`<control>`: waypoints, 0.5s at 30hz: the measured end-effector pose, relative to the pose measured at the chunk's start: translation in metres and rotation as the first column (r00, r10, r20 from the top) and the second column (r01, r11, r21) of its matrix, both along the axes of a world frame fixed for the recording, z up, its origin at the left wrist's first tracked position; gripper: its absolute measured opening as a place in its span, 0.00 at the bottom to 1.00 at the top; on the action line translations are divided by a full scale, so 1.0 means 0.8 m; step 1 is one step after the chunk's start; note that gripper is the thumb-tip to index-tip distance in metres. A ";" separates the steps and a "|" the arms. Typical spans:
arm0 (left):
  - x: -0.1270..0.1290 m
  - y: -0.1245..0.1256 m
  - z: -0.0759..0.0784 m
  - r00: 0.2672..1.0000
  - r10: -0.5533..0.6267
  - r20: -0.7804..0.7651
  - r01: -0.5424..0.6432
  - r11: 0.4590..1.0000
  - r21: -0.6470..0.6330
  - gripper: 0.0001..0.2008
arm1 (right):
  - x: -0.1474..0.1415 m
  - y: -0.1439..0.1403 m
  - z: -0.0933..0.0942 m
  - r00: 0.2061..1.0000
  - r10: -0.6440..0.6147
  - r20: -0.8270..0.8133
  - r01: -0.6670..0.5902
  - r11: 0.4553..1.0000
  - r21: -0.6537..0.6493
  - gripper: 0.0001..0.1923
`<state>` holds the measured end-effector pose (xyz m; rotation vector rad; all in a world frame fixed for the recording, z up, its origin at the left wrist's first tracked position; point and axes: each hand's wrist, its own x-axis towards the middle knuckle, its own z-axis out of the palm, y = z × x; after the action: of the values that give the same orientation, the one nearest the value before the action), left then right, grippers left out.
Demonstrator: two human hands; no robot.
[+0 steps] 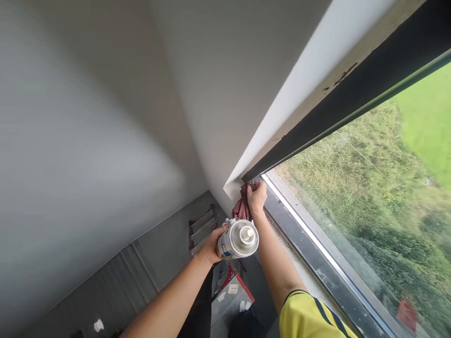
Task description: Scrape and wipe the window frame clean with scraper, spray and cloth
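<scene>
My left hand (210, 246) is closed around a spray can (237, 241), whose nozzle end faces up toward me. A bit of grey-and-white patterned material shows behind the can, too small to name. At the lower corner of the window, my right hand (257, 196) grips a dark red cloth (241, 206) and presses against the dark window frame (299, 220). Much of the cloth hangs below the fingers toward the can. The fingertips of my right hand are partly hidden by the cloth and the frame corner.
A folding ladder (233, 293) with red edges stands below me on the grey floor (158, 253). White walls (88, 141) rise at the left. Through the window glass (352, 188) on the right, greenery shows far below. Chipped plaster (338, 80) runs along the frame.
</scene>
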<state>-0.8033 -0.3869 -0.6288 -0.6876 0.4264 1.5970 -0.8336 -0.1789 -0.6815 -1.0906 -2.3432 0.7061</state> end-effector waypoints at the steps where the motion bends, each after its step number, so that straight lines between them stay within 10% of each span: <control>1: -0.002 0.003 0.002 1.000 0.010 0.000 -0.010 1.000 -0.012 0.10 | -0.005 0.001 -0.002 1.000 0.006 -0.015 -0.006 1.000 -0.017 0.10; 8: -0.025 0.018 -0.008 0.999 0.035 -0.026 -0.036 0.998 -0.052 0.12 | -0.044 -0.010 -0.016 0.982 -0.110 0.156 0.115 0.993 -0.024 0.12; 15: -0.002 0.008 0.001 0.999 0.042 0.009 -0.042 0.999 -0.028 0.10 | 0.007 -0.015 0.011 0.995 0.013 0.097 -0.011 1.000 -0.020 0.07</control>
<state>-0.8048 -0.3806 -0.6282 -0.7294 0.4299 1.6292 -0.8282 -0.1910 -0.6725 -1.1439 -2.4306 0.6966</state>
